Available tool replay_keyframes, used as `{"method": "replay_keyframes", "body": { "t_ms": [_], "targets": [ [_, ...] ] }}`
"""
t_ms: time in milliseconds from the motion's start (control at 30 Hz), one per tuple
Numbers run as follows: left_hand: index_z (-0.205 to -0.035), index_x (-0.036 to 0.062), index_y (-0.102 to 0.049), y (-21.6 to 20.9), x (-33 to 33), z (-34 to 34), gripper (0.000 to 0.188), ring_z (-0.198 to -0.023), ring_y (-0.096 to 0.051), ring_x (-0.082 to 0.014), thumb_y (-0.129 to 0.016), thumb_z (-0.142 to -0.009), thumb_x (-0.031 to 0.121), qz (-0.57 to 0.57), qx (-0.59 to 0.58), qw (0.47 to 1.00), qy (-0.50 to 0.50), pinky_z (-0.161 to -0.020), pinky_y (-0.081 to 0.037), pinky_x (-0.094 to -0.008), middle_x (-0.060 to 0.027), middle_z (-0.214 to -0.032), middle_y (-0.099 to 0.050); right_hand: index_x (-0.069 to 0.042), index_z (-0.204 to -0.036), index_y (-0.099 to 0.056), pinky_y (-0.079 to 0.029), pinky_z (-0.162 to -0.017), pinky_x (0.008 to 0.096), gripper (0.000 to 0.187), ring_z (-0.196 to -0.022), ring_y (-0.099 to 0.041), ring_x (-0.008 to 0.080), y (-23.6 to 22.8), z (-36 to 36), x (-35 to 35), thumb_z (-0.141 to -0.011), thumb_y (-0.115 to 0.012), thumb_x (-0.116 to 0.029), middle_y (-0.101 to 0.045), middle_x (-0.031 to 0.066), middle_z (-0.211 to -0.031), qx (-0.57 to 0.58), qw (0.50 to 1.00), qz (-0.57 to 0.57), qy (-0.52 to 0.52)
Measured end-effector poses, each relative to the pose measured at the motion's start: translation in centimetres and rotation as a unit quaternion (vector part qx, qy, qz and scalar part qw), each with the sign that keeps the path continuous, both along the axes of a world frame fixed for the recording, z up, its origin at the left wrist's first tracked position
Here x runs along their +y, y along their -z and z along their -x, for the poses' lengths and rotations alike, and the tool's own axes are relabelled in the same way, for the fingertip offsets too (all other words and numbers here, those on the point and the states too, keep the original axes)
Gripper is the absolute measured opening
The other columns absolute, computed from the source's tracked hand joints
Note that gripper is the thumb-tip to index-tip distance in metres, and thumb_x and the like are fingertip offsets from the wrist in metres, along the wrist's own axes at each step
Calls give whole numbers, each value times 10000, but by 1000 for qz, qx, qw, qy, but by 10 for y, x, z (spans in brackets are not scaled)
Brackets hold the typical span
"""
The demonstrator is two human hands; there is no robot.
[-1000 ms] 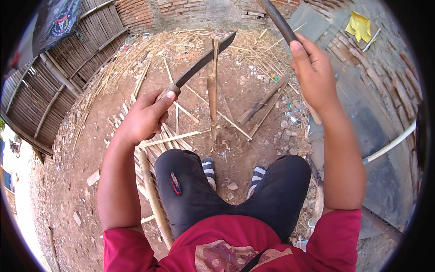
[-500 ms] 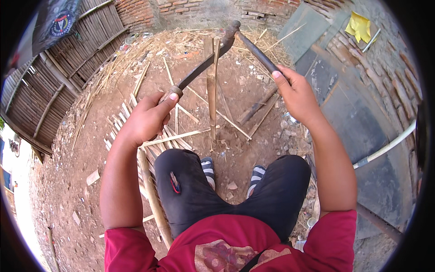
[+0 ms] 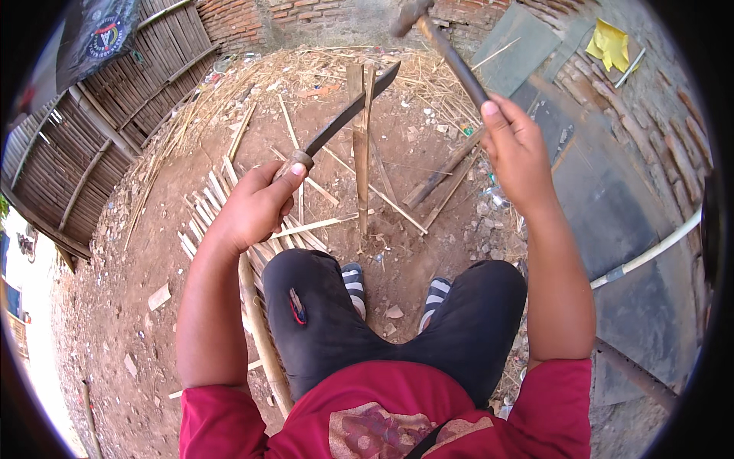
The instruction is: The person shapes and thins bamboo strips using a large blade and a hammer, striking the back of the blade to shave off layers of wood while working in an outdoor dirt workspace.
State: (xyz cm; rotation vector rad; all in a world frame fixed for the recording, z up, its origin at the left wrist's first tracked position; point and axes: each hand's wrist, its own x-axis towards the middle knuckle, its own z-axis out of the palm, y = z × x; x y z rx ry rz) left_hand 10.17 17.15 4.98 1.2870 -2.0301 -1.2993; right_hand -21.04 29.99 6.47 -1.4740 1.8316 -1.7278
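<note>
My left hand (image 3: 264, 203) is wrapped round the wooden handle of a machete (image 3: 334, 128). The dark blade slants up to the right and crosses a split bamboo piece (image 3: 358, 153) that stands upright in front of my feet. The bamboo's upper end is parted, and the blade sits in the split. My right hand (image 3: 520, 153) grips the dark handle of a hammer (image 3: 451, 57). The hammer's head is raised above and beyond the blade's tip, apart from it.
Several cut bamboo strips (image 3: 210, 203) lie in a pile to the left, by a bamboo pole (image 3: 264, 336). A dark stick (image 3: 440, 180) rests on the dirt ground ahead. Dark sheets (image 3: 627, 229) cover the right side. A woven bamboo fence (image 3: 76, 161) stands at left, a brick wall (image 3: 321, 19) behind.
The hammer has lifted up and to the right, from against the blade's tip to well above it. The machete and bamboo have hardly moved.
</note>
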Motion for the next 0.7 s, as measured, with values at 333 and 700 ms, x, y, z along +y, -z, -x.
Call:
{"method": "replay_keyframes", "body": {
  "t_ms": [333, 700],
  "targets": [
    [-1219, 73, -653, 3, 3, 3, 461, -509, -382, -77, -544, -1030, 478, 0, 7, 1000, -1, -472, -311, -266, 45, -643, -426, 10, -1239, -626, -411, -589, 297, 413, -638, -495, 94, 2, -2, -3, -1061, -540, -353, -531, -14, -699, 32, 999, -42, 1],
    [-1193, 49, -648, 11, -7, -1, 463, -482, -368, -68, -537, -1032, 469, -13, 45, 998, -30, -461, -312, -255, 40, -644, -427, -31, -1293, -625, -411, -579, 312, 417, -621, -498, 91, 37, 8, -4, -1043, -570, -361, -545, -3, -701, 96, 991, -95, 9]
  ]
}}
